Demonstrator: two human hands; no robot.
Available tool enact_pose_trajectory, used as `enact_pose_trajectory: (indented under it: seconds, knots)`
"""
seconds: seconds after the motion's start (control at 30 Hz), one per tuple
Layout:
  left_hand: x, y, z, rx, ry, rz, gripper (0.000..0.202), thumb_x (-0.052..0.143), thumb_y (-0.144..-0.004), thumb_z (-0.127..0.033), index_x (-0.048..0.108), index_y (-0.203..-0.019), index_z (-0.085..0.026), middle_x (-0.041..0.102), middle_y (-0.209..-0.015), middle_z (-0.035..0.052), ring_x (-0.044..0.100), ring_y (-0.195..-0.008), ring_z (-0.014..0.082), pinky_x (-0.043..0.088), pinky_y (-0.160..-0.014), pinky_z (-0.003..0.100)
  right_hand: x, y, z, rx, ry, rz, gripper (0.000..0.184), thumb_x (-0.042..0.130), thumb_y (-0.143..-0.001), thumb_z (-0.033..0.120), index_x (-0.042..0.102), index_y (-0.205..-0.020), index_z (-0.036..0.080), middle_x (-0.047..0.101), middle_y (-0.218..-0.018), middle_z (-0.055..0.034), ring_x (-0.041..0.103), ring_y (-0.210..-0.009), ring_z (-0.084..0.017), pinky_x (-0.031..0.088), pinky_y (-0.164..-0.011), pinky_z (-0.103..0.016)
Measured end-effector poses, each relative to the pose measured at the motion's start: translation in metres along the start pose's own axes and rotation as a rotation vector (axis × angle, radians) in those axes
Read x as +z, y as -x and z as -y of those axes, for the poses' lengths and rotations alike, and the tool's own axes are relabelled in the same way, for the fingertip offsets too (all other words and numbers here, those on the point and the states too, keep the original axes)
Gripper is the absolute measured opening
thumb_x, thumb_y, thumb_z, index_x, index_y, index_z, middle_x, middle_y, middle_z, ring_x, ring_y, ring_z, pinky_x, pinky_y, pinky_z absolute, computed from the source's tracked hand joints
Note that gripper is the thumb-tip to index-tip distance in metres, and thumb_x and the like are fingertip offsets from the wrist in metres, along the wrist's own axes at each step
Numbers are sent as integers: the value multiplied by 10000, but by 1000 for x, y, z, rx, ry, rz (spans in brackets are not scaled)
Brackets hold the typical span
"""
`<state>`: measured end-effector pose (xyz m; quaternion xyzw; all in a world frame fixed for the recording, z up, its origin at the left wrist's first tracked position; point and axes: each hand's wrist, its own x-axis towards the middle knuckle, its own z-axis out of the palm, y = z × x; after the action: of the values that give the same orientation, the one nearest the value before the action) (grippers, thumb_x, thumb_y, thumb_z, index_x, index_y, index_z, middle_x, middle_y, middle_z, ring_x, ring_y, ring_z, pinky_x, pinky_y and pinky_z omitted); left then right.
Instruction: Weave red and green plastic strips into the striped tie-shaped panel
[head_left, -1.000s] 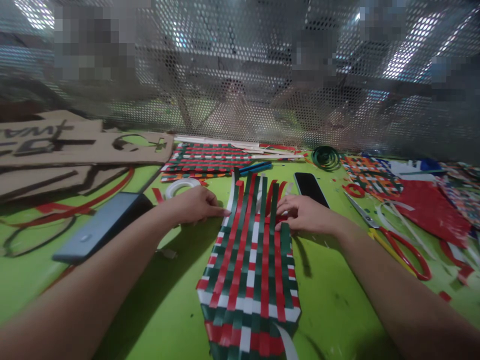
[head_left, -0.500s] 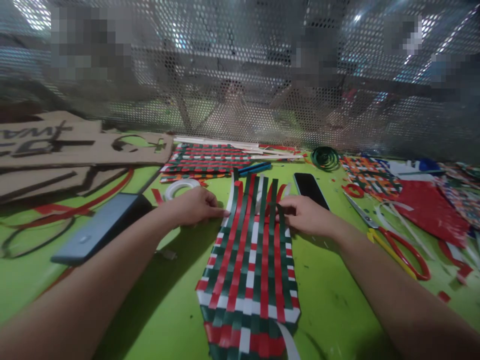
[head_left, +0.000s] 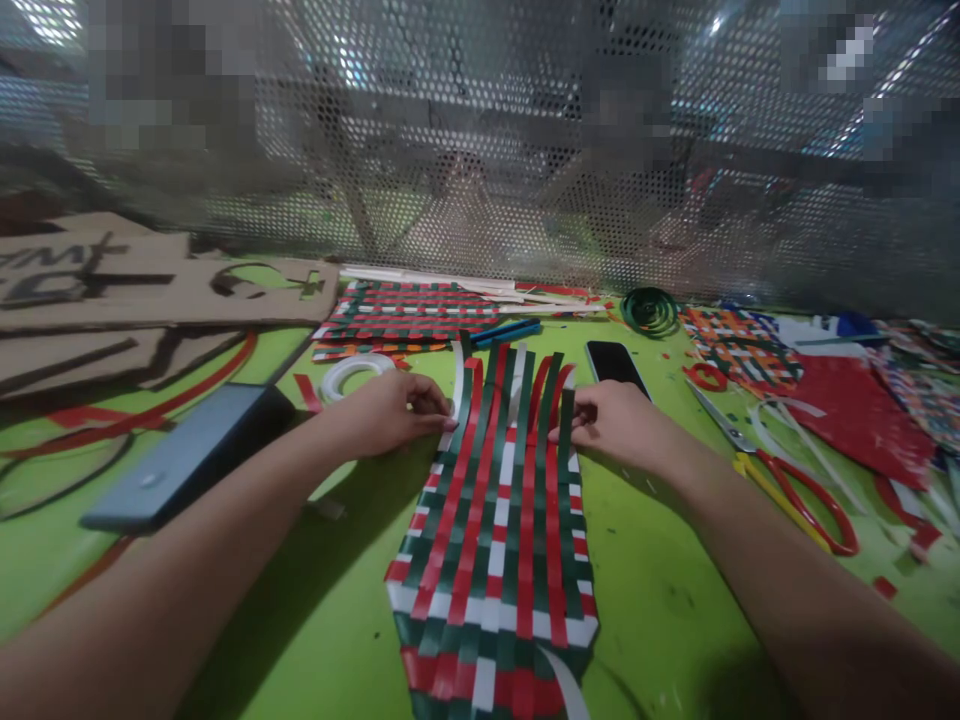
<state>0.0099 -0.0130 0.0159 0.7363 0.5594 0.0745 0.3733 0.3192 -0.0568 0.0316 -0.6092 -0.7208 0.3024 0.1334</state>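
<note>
A woven piece of red, green and white strips point(head_left: 463, 532) lies lengthwise in front of me, its loose strip ends fanning up at the far end. My left hand point(head_left: 396, 412) pinches its left edge near those ends, thumb and fingertips on the outer white strip. On the opposite side, my right hand point(head_left: 616, 424) has its fingers closed on the right edge, by a dark green strip end. The right fingertips are partly hidden behind that strip. One white strip point(head_left: 564, 684) curls loose at the near end.
Scissors point(head_left: 780, 480) and a phone point(head_left: 616, 366) lie to the right. A white tape roll point(head_left: 357, 372) and a grey wedge-shaped object point(head_left: 191, 455) are left. Cut cardboard point(head_left: 172, 295), another woven sheet point(head_left: 409, 312) and a green coil point(head_left: 649, 312) line the back, before a perforated metal screen point(head_left: 465, 200).
My right fingers have shifted slightly at the right edge, and the green strip end there stands straighter. The left hand keeps its place on the left edge. The view has moved a little.
</note>
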Motion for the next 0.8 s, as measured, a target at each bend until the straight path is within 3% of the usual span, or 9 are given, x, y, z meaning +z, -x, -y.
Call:
enact_pose_trajectory:
  seconds: [0.2,0.37,0.57,0.8]
  knots:
    - [0,3,-3,0,-38,-6,343,736,-759,-549,727,-896,-235,743,-771,-12,619,-483,131,449,-476,232,-1,3,5,69,-43,56,59,758,-744,152,730,-710,191,753,-760,-42,675,-695,-184,475,-580,-260]
    - [0,5,-4,52,-56,-17,334,718,-780,-545,713,-886,-229,740,-784,-8,616,-487,130,453,-475,236,-4,6,3,-35,-59,93,18,758,-778,189,766,-794,191,758,-817,-51,676,-749,-197,505,-651,-283]
    - [0,5,-1,93,-110,-1,365,681,-805,-587,714,-874,-229,705,-706,-10,585,-503,133,421,-467,236,-12,8,0,-98,-171,254,104,732,-793,225,783,-883,212,781,-922,-44,705,-842,-219,530,-706,-293]
    - [-3,6,-2,135,-143,5,347,690,-808,-565,733,-877,-228,712,-712,-6,615,-596,149,443,-524,238,-12,9,5,-106,58,176,86,703,-805,234,783,-808,203,774,-836,-42,689,-747,-203,474,-634,-282]
